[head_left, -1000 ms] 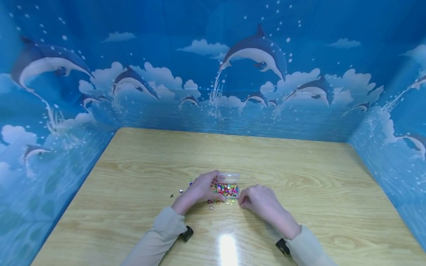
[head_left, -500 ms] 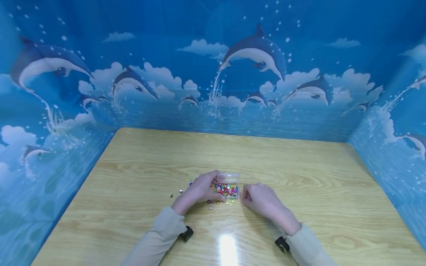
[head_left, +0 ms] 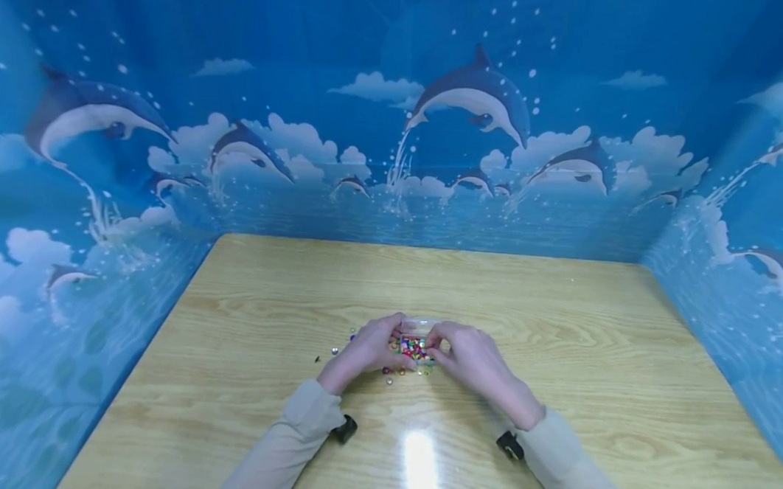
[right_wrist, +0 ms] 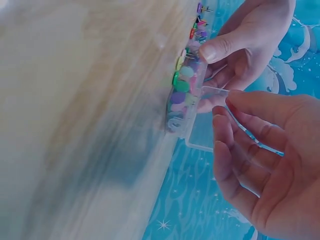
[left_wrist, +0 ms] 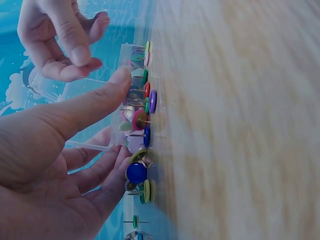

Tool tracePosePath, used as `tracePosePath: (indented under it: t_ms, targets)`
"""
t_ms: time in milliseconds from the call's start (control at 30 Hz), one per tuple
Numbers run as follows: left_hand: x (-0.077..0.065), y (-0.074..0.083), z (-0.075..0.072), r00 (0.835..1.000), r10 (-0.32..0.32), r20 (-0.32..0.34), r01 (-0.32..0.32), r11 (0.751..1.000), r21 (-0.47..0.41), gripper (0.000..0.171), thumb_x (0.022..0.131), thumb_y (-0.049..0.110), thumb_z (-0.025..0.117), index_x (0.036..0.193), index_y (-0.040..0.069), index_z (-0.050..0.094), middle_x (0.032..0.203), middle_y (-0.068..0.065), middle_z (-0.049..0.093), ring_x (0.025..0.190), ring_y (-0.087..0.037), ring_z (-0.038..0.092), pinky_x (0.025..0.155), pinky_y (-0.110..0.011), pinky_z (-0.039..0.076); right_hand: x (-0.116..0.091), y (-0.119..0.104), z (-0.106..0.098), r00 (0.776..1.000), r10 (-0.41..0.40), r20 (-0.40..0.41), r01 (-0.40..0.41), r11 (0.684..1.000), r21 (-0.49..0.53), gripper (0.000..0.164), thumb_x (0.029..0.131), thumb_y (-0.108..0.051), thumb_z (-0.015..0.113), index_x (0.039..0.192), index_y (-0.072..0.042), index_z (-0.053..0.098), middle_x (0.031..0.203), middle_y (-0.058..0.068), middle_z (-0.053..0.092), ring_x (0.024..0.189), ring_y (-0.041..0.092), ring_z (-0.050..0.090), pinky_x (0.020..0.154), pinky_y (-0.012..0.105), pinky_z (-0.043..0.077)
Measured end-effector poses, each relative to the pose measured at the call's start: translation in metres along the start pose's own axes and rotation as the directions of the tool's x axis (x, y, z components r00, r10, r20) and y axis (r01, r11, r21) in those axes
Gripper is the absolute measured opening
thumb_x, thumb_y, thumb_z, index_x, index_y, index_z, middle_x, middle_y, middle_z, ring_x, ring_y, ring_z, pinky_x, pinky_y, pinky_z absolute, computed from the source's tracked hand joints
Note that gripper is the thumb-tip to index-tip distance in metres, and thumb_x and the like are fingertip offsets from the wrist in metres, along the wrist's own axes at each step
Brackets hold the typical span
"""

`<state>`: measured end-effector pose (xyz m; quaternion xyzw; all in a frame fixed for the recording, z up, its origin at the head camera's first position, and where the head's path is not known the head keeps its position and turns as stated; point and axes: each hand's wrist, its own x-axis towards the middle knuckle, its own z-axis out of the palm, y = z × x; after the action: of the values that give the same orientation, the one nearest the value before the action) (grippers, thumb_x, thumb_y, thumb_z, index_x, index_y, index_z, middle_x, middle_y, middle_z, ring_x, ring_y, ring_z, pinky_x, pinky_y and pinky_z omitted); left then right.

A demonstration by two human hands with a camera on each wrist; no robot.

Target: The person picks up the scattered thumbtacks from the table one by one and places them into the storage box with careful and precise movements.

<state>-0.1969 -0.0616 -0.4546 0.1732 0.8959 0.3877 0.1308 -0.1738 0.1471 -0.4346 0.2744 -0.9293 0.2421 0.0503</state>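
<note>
A small clear plastic box (right_wrist: 175, 126) sits on the table, its hinged lid (head_left: 418, 323) standing up at the far side. Colourful thumbtacks (head_left: 414, 346) fill it. My left hand (head_left: 367, 348) grips the box from the left, thumb along the near side and fingers behind. My right hand (head_left: 472, 356) is over the box's right part, fingers loosely bent with thumb and index tips close together. In the left wrist view, I see nothing between the right fingertips. Part of the box and some tacks are hidden behind both hands.
Loose thumbtacks (head_left: 389, 382) lie in front of the box, and others, including a silvery one (head_left: 335, 351), lie left of it. The wooden table (head_left: 528, 303) is enclosed by a blue dolphin-print curtain (head_left: 366, 214).
My right hand first draws slightly away to the right of the box, then comes up and left over it, its fingers less tightly curled. The left hand stays on the box.
</note>
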Motion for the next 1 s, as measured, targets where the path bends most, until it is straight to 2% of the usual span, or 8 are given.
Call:
tracePosePath:
  t_ms: [200, 367, 433, 600, 767, 933, 1000]
  targets:
    - [-0.001, 0.001, -0.001, 1.000, 0.002, -0.004, -0.002, 1.000, -0.008, 0.064, 0.073, 0.025, 0.091, 0.127, 0.009, 0.060, 0.115, -0.008, 0.067, 0.104, -0.025, 0.062, 0.094, -0.042, 0.054, -0.005, 0.001, 0.001, 0.999, -0.028, 0.023, 0.028, 0.999, -0.016, 0.007, 0.085, -0.014, 0.081, 0.090, -0.015, 0.077, 0.086, -0.002, 0.075, 0.053, -0.003, 0.045, 0.049, 0.015, 0.043]
    - [-0.001, 0.001, -0.002, 1.000, -0.007, -0.002, 0.007, 1.000, -0.009, 0.064, 0.074, 0.026, 0.091, 0.128, 0.010, 0.060, 0.117, -0.008, 0.066, 0.106, -0.025, 0.062, 0.095, -0.043, 0.053, -0.007, -0.002, 0.003, 0.995, -0.053, 0.089, 0.057, 0.998, -0.036, 0.007, 0.084, -0.013, 0.081, 0.090, -0.015, 0.078, 0.086, -0.001, 0.077, 0.064, 0.002, 0.064, 0.061, 0.015, 0.052]
    - [-0.001, 0.001, -0.002, 1.000, -0.009, -0.001, 0.009, 1.000, -0.011, 0.064, 0.074, 0.026, 0.091, 0.128, 0.011, 0.060, 0.118, -0.008, 0.066, 0.107, -0.025, 0.061, 0.096, -0.043, 0.053, -0.007, -0.003, 0.004, 0.992, -0.060, 0.114, 0.066, 0.996, -0.053, 0.008, 0.084, -0.012, 0.081, 0.091, -0.014, 0.079, 0.087, 0.000, 0.077, 0.067, 0.005, 0.067, 0.062, 0.015, 0.053]
    - [0.000, 0.002, -0.001, 1.000, -0.015, 0.000, 0.015, 1.000, 0.003, 0.065, 0.073, 0.027, 0.091, 0.128, 0.011, 0.060, 0.118, -0.008, 0.066, 0.108, -0.025, 0.062, 0.097, -0.043, 0.053, -0.007, -0.005, 0.007, 0.987, -0.058, 0.151, 0.076, 0.990, -0.117, 0.009, 0.083, -0.014, 0.082, 0.091, -0.016, 0.080, 0.084, -0.001, 0.077, 0.061, 0.005, 0.062, 0.053, 0.014, 0.047]
    - [0.000, 0.001, 0.000, 1.000, -0.023, -0.001, 0.023, 1.000, 0.019, 0.066, 0.072, 0.029, 0.091, 0.127, 0.012, 0.060, 0.117, -0.007, 0.066, 0.106, -0.025, 0.062, 0.095, -0.042, 0.054, -0.008, -0.006, 0.010, 0.987, -0.098, 0.127, 0.120, 0.977, -0.174, 0.005, 0.082, -0.014, 0.083, 0.084, -0.016, 0.080, 0.079, -0.001, 0.075, 0.059, 0.005, 0.061, 0.051, 0.013, 0.044]
    - [0.000, 0.001, 0.001, 1.000, -0.030, -0.002, 0.030, 0.999, 0.023, 0.066, 0.072, 0.029, 0.092, 0.127, 0.012, 0.060, 0.115, -0.006, 0.067, 0.104, -0.024, 0.062, 0.093, -0.041, 0.055, -0.009, -0.005, 0.011, 0.984, -0.136, 0.111, 0.155, 0.970, -0.186, 0.006, 0.082, -0.010, 0.081, 0.080, -0.014, 0.078, 0.074, -0.002, 0.072, 0.054, 0.002, 0.051, 0.049, 0.013, 0.041]
    - [0.000, 0.001, 0.001, 0.999, -0.033, -0.001, 0.033, 0.999, 0.024, 0.066, 0.072, 0.029, 0.092, 0.127, 0.012, 0.060, 0.115, -0.006, 0.067, 0.104, -0.024, 0.062, 0.093, -0.042, 0.055, -0.010, -0.004, 0.010, 0.984, -0.136, 0.113, 0.154, 0.974, -0.168, 0.006, 0.083, -0.008, 0.081, 0.082, -0.013, 0.077, 0.075, -0.001, 0.072, 0.055, 0.002, 0.051, 0.050, 0.013, 0.042]
